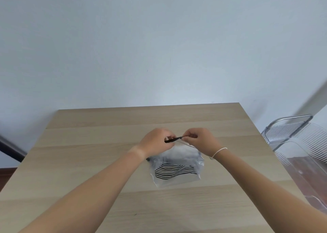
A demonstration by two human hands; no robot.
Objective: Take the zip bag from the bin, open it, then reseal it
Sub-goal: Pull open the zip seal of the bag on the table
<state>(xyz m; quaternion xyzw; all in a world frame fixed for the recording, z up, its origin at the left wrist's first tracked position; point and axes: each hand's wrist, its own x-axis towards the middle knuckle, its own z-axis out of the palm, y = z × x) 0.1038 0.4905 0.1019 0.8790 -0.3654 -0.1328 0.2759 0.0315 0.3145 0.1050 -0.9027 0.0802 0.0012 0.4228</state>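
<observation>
Already out of the bin (300,162), the bag (178,169) lies on the table (88,162), near its middle, with its far end lifted toward the hands. It is clear plastic and holds something striped in black and white; the rest of the contents look pale and blurred. Along the raised far edge runs a dark zip strip (172,139).

Both hands meet at that strip. The left hand (155,142) has its fingers curled in and pinches the strip's left end. The right hand (200,140) pinches the strip just beside it, thumb and fingertips closed on the plastic, a pale band round its wrist. The two pinches sit close together, almost touching.

So the step in hand is work on the zip itself. Whether the seal is being pulled apart or pressed shut I cannot tell: the strip is small and partly hidden by the fingers, and no gap between its two sides shows clearly.

If opening, the next move calls for each hand to hold one lip and draw them apart along the whole strip. If resealing, it calls for the lips to be lined up and pressed together, with the pinch sliding from one end to the other so that no stretch stays open.

The clear bin stands to the right, off the table's edge, well apart from the bag.
</observation>
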